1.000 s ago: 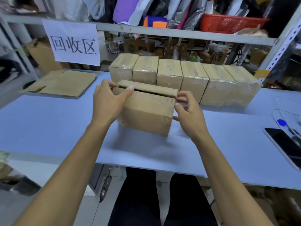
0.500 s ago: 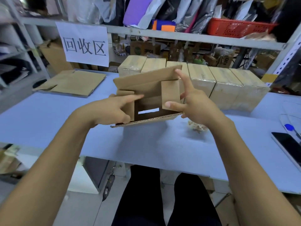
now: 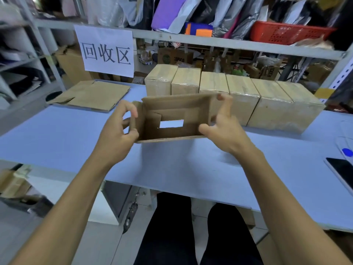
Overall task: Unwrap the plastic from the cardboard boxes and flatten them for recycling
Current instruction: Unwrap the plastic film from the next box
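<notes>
I hold an unwrapped brown cardboard box (image 3: 172,111) above the blue table (image 3: 57,142), its open end turned toward me. Through a gap between its bottom flaps the table shows. My left hand (image 3: 116,134) pinches the box's left side flap between thumb and fingers. My right hand (image 3: 223,129) grips the right wall, thumb at the lower edge and fingers curled over the top corner. Behind stands a row of several plastic-wrapped boxes (image 3: 236,92). Flattened cardboard (image 3: 95,94) lies at the table's far left.
A white paper sign (image 3: 106,52) hangs from the shelf rail above the flattened cardboard. A dark phone (image 3: 342,173) lies at the table's right edge beside a white object with a blue spot (image 3: 346,152). A red basket (image 3: 286,32) sits on the shelf.
The closed box stood on the table; I lifted it, opened its flaps and turned its open end toward me. My hands moved out to its left flap and right wall.
</notes>
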